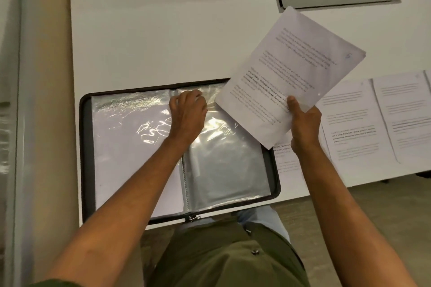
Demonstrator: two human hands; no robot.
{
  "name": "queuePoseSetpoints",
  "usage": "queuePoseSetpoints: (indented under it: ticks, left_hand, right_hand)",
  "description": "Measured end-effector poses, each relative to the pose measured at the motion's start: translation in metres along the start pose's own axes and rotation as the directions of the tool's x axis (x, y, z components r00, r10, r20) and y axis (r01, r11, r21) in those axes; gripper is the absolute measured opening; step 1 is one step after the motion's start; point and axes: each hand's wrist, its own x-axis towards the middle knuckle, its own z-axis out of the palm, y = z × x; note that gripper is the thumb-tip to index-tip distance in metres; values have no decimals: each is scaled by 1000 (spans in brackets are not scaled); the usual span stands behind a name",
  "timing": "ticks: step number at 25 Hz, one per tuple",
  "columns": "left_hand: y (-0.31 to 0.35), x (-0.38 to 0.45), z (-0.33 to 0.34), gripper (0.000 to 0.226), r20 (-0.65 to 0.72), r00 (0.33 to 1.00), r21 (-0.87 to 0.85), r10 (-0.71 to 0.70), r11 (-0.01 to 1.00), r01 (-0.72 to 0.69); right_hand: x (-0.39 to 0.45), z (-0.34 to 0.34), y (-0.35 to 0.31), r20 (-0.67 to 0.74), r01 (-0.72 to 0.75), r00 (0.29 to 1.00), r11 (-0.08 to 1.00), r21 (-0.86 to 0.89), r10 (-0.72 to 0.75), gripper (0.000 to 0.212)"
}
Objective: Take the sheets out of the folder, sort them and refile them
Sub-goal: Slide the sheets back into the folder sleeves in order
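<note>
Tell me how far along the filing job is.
Sheets are out: several lie in a row on the desk at right. In hand: the right hand holds a printed sheet marked 5, while the left hand works at the top of a sleeve in the open folder. Left: refiling the rest.

Person wears an olive-green shirt (224, 261), dark snap button on the front (255, 251), small dark tag near the waist (247, 230). Light blue jeans (268, 219) below. Both forearms bare; green sleeve edge (53, 284) just visible at lower left.
</note>
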Motion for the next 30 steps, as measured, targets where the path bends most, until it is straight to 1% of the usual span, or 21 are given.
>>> queuePoseSetpoints:
  ticks: [4,7,9,10,12,13,14,16,18,19,21,24,25,28,30]
  left_hand:
    - [-1,22,-19,15,167,985,-41,48,998,-42]
    - [-3,36,-29,16,302,948,-59,104,994,-90]
    - [-4,44,-30,18,354,925,-79,137,990,-117]
    - [-6,47,-30,27,364,921,-106,141,988,-109]
    - [-12,55,-35,54,365,925,-162,102,986,-44]
    - [-15,60,-37,56,358,931,-164,78,986,-20]
    - [-16,64,-38,48,343,937,-144,64,989,-14]
    - [-12,67,-38,24,295,954,-81,53,996,-31]
    - [-5,66,-35,5,234,971,-64,44,998,-30]
    - [-2,65,-34,2,210,977,-78,41,997,-25]
    - [3,63,-32,5,192,980,-148,51,989,-22]
    - [8,57,-32,8,182,982,-241,45,971,0]
    - [8,54,-31,8,181,983,-240,35,971,10]
    - [11,48,-30,7,179,983,-202,40,979,-3]
    - [12,48,-29,7,171,985,-195,33,981,1]
  right_hand:
    - [12,14,-9,-46,9,999,995,98,-4,48]
    - [29,26,-22,-58,8,998,982,186,3,47]
    - [38,32,-27,-75,-17,997,970,244,37,43]
    - [42,34,-28,-86,-52,993,953,299,81,41]
    - [48,40,-31,-66,-161,975,884,439,211,41]
    - [51,43,-33,-38,-211,964,844,493,263,39]
    - [55,46,-34,-5,-250,955,809,533,298,33]
    - [61,53,-34,58,-298,942,744,598,331,23]
    - [66,61,-34,103,-329,934,706,627,343,23]
    - [67,65,-35,125,-339,932,698,631,339,24]
    - [71,73,-33,158,-353,931,698,623,330,28]
    - [83,84,-29,158,-375,923,725,578,351,21]
    - [88,89,-28,150,-376,922,735,564,357,24]
    - [99,104,-23,119,-368,925,775,513,361,42]
    - [102,114,-22,113,-362,929,797,484,353,48]
